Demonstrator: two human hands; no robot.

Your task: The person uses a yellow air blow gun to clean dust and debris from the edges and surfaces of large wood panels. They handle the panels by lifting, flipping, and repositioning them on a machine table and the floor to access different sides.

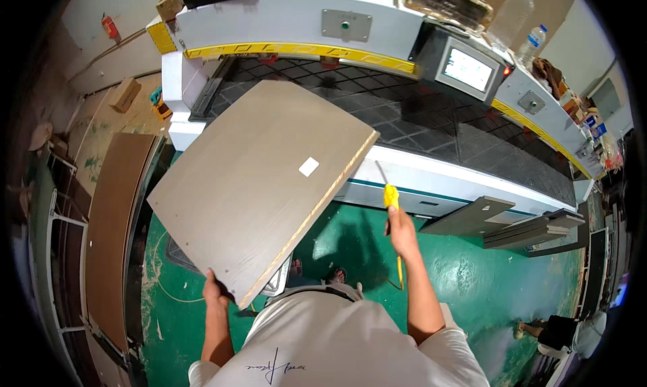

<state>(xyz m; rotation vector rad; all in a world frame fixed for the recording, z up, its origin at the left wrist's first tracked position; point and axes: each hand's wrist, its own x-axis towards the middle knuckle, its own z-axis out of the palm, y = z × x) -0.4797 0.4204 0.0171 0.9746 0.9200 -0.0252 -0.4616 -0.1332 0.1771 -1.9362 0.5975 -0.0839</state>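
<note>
Grey-brown board [249, 185] lies ahead and to the left of the person, askew to the front edge of the black bed [485, 141], its far part overlapping the bed's left end in view. Contact between the two: cannot tell. Long axis runs from near left to far right; the pale raw edge [317, 212] faces the right hand [402, 233].

Hands well apart. Left hand [216, 296] is closed on the board's short near side, close to the near corner, fingers partly hidden. Right hand is wrapped round a yellow air gun [391, 197], off the board, to its right. Key relation: the thin nozzle [382, 173] points away from the person and slightly left, tip near the board's right corner. Left hand is nearer: it touches; the right does not.

Around: white label [309, 166] on the board's face, toward the raw edge. Grey boards [512, 237] at the bed's front, toward its right end. Brown panel [111, 252] beyond the board's left side. Screen [466, 70] above the bed's rear edge. Possible hindrances: the bed's front edge near the nozzle; the yellow hose [402, 272] hanging beside the right forearm.
</note>
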